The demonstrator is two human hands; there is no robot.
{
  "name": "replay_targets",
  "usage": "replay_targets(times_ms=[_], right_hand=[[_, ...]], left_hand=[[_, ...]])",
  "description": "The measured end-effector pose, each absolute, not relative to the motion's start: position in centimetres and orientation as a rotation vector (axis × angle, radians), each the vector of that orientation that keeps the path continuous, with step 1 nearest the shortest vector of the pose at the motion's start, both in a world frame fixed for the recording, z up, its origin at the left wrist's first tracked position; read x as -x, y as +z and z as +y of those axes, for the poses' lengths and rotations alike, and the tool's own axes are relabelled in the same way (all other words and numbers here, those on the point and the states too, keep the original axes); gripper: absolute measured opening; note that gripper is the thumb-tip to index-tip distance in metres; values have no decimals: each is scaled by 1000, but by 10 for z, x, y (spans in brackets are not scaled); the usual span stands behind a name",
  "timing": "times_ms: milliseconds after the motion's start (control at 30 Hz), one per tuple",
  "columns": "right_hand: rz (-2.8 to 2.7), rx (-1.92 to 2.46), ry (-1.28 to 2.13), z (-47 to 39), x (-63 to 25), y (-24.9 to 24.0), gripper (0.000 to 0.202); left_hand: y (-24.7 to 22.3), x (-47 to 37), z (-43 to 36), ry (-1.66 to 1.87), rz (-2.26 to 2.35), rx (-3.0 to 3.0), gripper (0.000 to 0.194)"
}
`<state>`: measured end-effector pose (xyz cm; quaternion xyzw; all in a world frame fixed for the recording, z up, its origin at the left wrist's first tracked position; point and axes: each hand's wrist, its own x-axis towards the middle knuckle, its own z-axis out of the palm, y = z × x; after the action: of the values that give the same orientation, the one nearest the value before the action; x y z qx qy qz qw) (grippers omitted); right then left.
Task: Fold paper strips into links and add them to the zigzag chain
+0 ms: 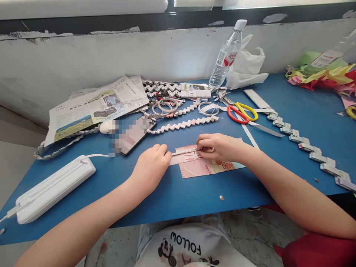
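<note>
1. Here, both hands pinch one folded strip [183, 151] at frame centre: left hand [151, 167] closed on its left end, right hand [219, 147] on its right.
2. It lies over pink paper [204, 167] on the worktop [172, 196].
3. Uneven pressing could skew the crease, I judge.

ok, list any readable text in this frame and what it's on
"FOLLOW", seen upside down, on the white shirt.
Bottle label: red print, too small to read.
Newspaper: headlines and columns too small to read.
Pink sheet under the hands: red marks, not legible.
Packet label at far right: blurred.
Phone screen: blurred out.
Nothing readable on the scissors or the white box.
</note>
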<state>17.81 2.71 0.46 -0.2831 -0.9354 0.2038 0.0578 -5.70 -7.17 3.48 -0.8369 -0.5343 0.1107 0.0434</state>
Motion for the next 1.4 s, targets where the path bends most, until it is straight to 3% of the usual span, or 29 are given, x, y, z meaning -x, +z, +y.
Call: replay_targets(times_ms=[367, 533, 767, 1067, 1400], right_hand=[[-2687, 1039, 821, 34, -177, -1, 16], [-2806, 867, 665, 29, -179, 3, 20], [-2982, 759, 368, 21, -179, 6, 25], [-2669, 1027, 889, 25, -180, 7, 18], [-2761, 953, 809, 24, -181, 8, 16]], left_hand=[[28, 62, -70, 318, -1939, 2587, 26], [27, 65, -69, 227, -1992, 2548, 21], [41, 59, -77, 440, -1687, 2587, 30], [40, 62, -75, 471, -1713, 2628, 25], [38, 74, -64, 249, -1997, 2702, 22]])
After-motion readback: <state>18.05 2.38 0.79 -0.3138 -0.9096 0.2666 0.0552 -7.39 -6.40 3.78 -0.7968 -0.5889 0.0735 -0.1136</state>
